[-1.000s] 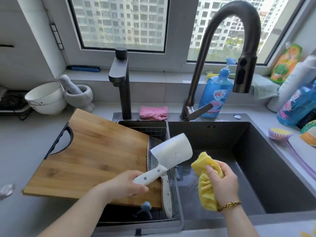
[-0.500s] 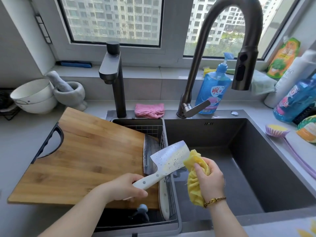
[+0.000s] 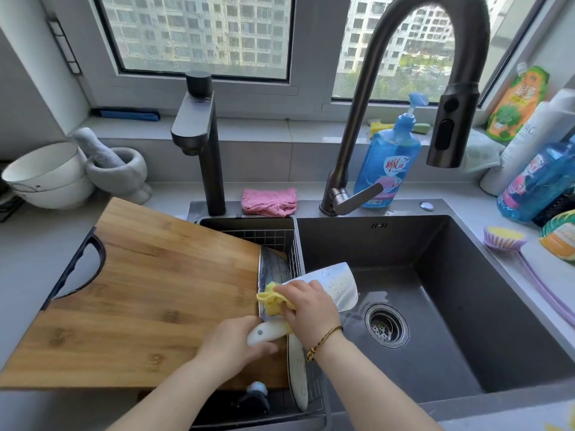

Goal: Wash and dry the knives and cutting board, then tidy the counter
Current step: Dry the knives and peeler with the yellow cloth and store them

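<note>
Person's left hand (image 3: 236, 340) wrapped tight round the handle of white-handled steel cleaver (image 3: 337, 286). Wet blade sits over the rim between wire basket (image 3: 280, 241) and dark sink basin (image 3: 404, 244). The right hand (image 3: 311, 309) clutches crumpled yellow cloth (image 3: 272, 301), pressing it on the blade near the handle. Second white-handled knife (image 3: 297, 377) lies in the basket, beside rectangular bamboo cutting board (image 3: 149, 293) spanning counter and basket.

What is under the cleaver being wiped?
A second knife lies in the wire basket beneath the cleaver; the right hand and yellow cloth cover its middle.

The left hand (image 3: 230, 340) and right hand (image 3: 311, 309) are both curled, gripping, close together.
</note>
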